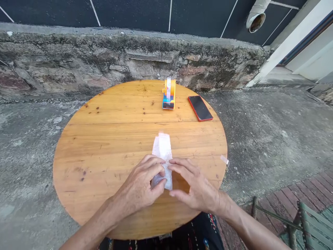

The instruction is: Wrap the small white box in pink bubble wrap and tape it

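**A:** How far along are you?

**B:** About halfway, I think. Your left hand (142,184) is closed on the near end of the white bubble-wrap packet (162,147), with the fingers curled over it. Your right hand (194,185) has its fingertips on the packet's right edge and its thumb below. I cannot tell if it grips or only presses.

**A:** What is done, and what is left?

**B:** The near end looks folded in. The far end lies flat and loose on the round wooden surface (104,139). I see no tape on the packet. A short strip of tape (224,159) sticks to the right rim.

**A:** How does the packet look?

**B:** It is small, white, soft and crinkly. It lies in front of you, near the edge. The tape dispenser (169,95) and the red phone (200,108) sit well apart at the far side.
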Demonstrator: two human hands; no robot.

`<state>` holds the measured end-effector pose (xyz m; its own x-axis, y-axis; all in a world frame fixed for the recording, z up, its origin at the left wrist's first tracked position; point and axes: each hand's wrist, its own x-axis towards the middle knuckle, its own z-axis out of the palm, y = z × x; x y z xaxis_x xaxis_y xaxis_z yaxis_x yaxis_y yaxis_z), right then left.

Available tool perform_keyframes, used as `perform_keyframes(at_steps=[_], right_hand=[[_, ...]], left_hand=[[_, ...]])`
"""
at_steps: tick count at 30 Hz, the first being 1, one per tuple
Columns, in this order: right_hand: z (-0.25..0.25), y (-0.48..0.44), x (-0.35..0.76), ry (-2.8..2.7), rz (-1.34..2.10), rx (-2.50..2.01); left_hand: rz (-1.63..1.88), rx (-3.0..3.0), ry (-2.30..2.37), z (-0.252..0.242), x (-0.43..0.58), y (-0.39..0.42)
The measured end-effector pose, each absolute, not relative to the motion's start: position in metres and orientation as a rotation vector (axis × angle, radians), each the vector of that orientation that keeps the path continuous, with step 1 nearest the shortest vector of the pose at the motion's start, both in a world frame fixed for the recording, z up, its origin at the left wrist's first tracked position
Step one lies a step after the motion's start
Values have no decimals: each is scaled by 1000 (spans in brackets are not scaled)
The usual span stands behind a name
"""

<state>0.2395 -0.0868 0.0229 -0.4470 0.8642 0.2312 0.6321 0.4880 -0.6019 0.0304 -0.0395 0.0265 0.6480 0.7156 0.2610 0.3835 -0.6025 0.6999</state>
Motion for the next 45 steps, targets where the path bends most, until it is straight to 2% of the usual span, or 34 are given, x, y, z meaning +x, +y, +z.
perform_keyframes(at_steps=[5, 16, 20, 29, 34, 41, 45], right_hand=[[16, -91, 233, -2190, 496, -1264], [11, -83, 236, -1722, 808, -1447], [4, -84, 228, -1689, 796, -1415], [-6, -86, 225, -1837, 595, -1293], [13, -69, 234, -1866, 544, -1372], [44, -34, 233, -2393, 415, -1356], [49, -30, 232, -2412, 369, -1349]], left_hand=[[729, 2250, 871, 24, 29, -41], [850, 2354, 1091, 18, 30, -56], [804, 2329, 1116, 17, 29, -58], [831, 2320, 1052, 19, 30, -57], [907, 2353, 1121, 19, 32, -62], [876, 2363, 1104, 19, 32, -63], [841, 2368, 1100, 20, 32, -61]])
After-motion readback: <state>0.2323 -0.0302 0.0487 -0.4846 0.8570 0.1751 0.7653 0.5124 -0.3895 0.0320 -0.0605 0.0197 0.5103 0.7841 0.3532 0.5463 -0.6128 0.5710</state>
